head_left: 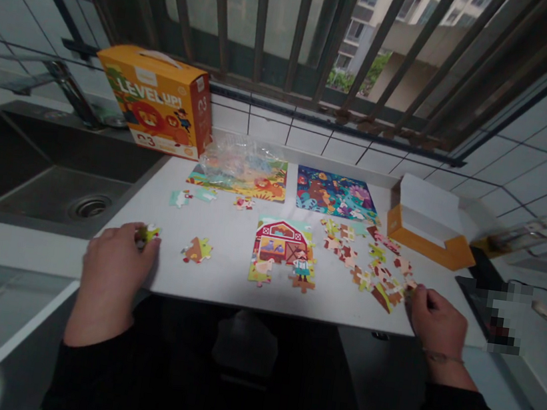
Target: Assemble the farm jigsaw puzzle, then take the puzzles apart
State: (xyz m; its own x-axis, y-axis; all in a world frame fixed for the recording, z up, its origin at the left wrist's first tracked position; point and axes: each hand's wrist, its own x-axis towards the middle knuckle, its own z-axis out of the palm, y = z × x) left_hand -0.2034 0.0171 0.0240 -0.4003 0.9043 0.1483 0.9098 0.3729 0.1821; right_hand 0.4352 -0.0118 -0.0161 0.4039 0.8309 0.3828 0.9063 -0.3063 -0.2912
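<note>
My left hand (117, 262) is closed on a green and white puzzle piece (150, 234) at the counter's left, near the sink edge. At the right, my right hand (436, 324) pinches a small pale puzzle piece (409, 290), mostly hidden by the fingers. It is beside a spread of loose puzzle pieces (371, 265). Between the hands lies a partly joined puzzle (280, 253) with a red barn and a farmer figure. A brown and green clump of pieces (198, 249) lies apart, closer to my left hand.
Behind are two colourful pictures, a lion one (268, 187) under clear plastic wrap (234, 156) and a dark blue one (335, 193). An orange box (158, 102) stands by the sink (131, 176). An open orange and white box (428, 235) sits at right. Several pieces (181, 198) lie behind.
</note>
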